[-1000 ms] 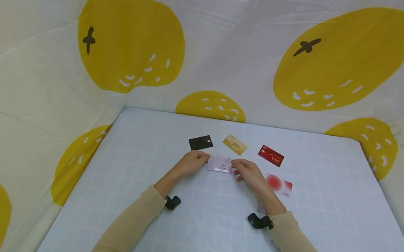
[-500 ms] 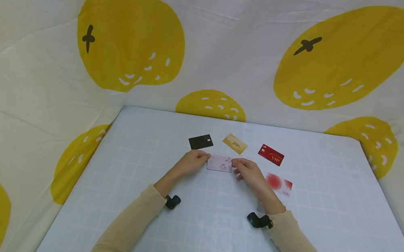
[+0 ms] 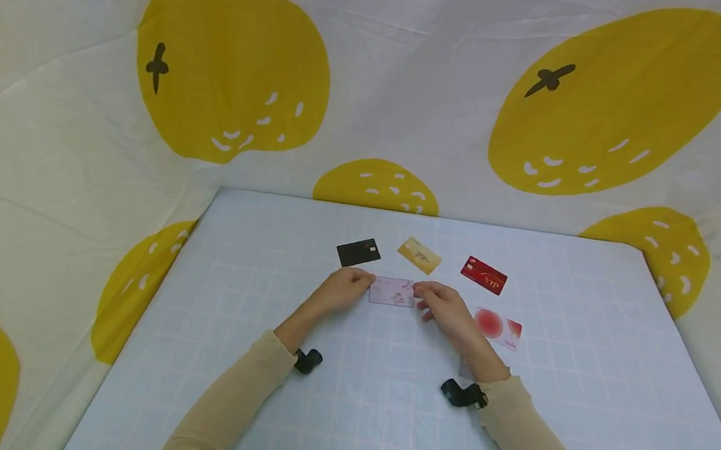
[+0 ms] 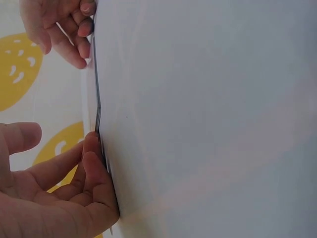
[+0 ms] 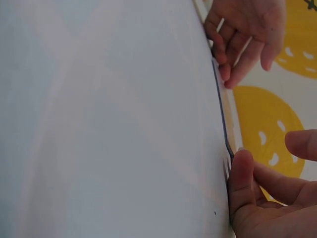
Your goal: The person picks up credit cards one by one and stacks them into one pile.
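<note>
- From my head view, the pink card (image 3: 392,292) sits between the two hands, long side running left to right, at the table (image 3: 253,258); I can't tell whether it is slightly lifted.
- My left hand (image 3: 343,288) touches its left end with bent fingertips; the left wrist view shows the thumb standing apart from the fingers.
- My right hand (image 3: 448,313) has its fingertips at the right end, thumb likewise apart and fingers bent.
- Just beyond the left hand lies a black card (image 3: 358,252), with a gold card (image 3: 419,255) beyond the pink one.
- A red card (image 3: 484,276) lies farther right, tilted.
- Beside the right wrist I see a card with a red circle (image 3: 497,328), partly covered by the arm.
</note>
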`<move>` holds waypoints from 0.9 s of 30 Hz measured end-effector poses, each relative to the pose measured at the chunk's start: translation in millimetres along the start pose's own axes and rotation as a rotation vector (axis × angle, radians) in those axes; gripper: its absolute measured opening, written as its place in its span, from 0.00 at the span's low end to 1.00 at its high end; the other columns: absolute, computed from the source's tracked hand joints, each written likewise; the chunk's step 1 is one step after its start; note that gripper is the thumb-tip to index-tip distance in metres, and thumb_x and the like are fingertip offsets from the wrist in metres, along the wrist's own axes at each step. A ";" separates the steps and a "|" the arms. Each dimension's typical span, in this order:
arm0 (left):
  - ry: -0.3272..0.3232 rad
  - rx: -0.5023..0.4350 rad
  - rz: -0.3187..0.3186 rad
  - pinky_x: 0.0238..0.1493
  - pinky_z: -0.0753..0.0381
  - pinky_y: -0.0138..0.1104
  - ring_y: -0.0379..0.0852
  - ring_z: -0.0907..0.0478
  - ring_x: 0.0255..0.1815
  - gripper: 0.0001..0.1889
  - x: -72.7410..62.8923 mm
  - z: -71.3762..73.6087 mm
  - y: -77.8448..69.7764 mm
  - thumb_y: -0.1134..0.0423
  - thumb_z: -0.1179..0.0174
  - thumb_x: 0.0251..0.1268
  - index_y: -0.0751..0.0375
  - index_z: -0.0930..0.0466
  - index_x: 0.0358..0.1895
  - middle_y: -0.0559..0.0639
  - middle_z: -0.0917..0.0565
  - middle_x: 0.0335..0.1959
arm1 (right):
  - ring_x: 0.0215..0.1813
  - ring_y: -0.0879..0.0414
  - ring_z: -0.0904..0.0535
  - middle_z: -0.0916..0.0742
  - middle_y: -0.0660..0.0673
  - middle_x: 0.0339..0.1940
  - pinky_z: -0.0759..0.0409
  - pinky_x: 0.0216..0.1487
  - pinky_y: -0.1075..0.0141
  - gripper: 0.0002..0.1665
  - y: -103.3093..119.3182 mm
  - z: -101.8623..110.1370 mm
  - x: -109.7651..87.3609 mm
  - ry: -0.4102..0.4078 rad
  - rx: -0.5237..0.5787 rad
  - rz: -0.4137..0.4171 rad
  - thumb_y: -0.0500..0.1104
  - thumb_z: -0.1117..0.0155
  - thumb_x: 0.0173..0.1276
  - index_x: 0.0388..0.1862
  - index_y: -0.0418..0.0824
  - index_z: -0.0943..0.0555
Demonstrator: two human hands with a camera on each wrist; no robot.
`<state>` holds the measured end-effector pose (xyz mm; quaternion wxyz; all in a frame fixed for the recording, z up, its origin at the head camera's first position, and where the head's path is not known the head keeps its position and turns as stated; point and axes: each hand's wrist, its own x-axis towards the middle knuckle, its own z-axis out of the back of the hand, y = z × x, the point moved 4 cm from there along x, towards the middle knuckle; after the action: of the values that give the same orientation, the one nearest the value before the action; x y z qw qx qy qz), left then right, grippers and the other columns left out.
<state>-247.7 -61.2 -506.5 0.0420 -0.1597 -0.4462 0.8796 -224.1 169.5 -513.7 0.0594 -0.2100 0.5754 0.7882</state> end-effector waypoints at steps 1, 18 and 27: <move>0.001 -0.002 -0.003 0.64 0.30 0.48 0.50 0.26 0.63 0.23 0.1 0.1 0.2 0.47 0.49 0.77 0.60 0.17 0.60 0.51 0.18 0.59 | 0.47 0.45 0.21 0.18 0.41 0.52 0.24 0.54 0.58 0.26 0.0 0.1 0.0 0.002 -0.002 0.006 0.57 0.44 0.76 0.65 0.44 0.21; -0.006 -0.029 -0.018 0.66 0.31 0.47 0.50 0.27 0.65 0.23 -1.5 0.1 -1.1 0.48 0.49 0.77 0.60 0.18 0.61 0.51 0.19 0.60 | 0.46 0.45 0.21 0.18 0.42 0.54 0.22 0.53 0.58 0.27 -1.3 -0.7 2.1 -0.007 0.009 0.025 0.57 0.42 0.75 0.65 0.44 0.21; -0.008 -0.066 -0.012 0.65 0.30 0.47 0.49 0.26 0.65 0.23 -0.8 0.9 -1.4 0.49 0.49 0.77 0.61 0.18 0.61 0.50 0.18 0.59 | 0.48 0.45 0.21 0.19 0.42 0.55 0.21 0.51 0.60 0.25 0.5 -1.1 3.7 -0.005 0.036 0.041 0.55 0.42 0.76 0.66 0.45 0.23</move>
<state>-247.3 -61.2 -504.6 0.0403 -0.1550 -0.4759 0.8648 -227.4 167.8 -515.0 0.0486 -0.1950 0.5933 0.7795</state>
